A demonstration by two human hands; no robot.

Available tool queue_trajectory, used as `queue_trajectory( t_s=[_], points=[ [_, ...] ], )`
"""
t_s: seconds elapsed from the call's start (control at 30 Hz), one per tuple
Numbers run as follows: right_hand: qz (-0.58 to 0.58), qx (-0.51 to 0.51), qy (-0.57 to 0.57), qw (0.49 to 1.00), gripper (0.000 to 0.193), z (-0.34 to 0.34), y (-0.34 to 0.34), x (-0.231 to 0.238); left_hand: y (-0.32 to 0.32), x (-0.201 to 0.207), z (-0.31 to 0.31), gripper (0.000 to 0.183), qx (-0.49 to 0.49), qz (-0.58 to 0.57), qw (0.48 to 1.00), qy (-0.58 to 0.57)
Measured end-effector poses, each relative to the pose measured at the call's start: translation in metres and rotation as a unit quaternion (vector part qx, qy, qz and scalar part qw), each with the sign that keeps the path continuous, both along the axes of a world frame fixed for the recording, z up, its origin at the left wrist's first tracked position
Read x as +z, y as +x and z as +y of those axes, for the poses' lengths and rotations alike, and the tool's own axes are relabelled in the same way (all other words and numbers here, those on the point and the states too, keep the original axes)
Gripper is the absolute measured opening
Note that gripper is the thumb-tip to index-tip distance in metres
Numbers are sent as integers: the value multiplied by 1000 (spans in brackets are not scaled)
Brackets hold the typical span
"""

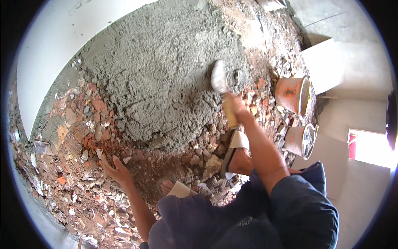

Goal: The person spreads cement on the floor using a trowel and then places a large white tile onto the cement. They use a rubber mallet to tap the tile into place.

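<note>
My right hand is closed round the yellowish handle of a trowel. Its pale blade, smeared by motion, is over the right part of a broad patch of wet grey mortar; I cannot tell whether it presses in. The mortar's surface is rough and lumpy, with a ragged near edge against broken brick and stones. My left hand is low over the rubble at the left, thumb and fingers apart, holding nothing. Whether its fingertips touch the debris is unclear.
Two buckets, one orange-stained and one with grey contents, stand at the right near the wall. A smooth white panel borders the mortar at the left. My sandalled feet stand on uneven rubble. A pale board leans at the right.
</note>
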State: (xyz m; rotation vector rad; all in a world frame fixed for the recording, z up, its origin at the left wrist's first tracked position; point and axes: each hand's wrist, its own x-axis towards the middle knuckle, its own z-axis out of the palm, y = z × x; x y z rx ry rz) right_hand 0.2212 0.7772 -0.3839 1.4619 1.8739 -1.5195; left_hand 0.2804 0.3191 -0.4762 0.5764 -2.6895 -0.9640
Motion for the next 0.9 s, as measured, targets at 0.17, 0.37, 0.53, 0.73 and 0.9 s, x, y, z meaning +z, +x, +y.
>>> queue_trajectory(
  t_s=[0.17, 0.37, 0.53, 0.73, 0.9],
  points=[
    [-2, 750, 193, 632, 31, -123, -16, -10, -2, 2, 2, 51, 1, -11, 1000, 0],
    [92, 841, 440, 301, 21, -115, -32, -19, 9, 3, -12, 52, 34, -7, 999, 0],
    [51, 679, 531, 503, 17, 3, -116, -11, 25, 2, -32, 51, 105, -5, 994, -5],
    [96, 532, 454, 709, 29, -32, -141, 29, -31, 0, -41, 47, 42, 66, 993, -93],
    [60, 615, 453, 643, 30, -99, -201, 51, -139, -6, -18, 55, 20, 5, 986, -165]
  ],
)
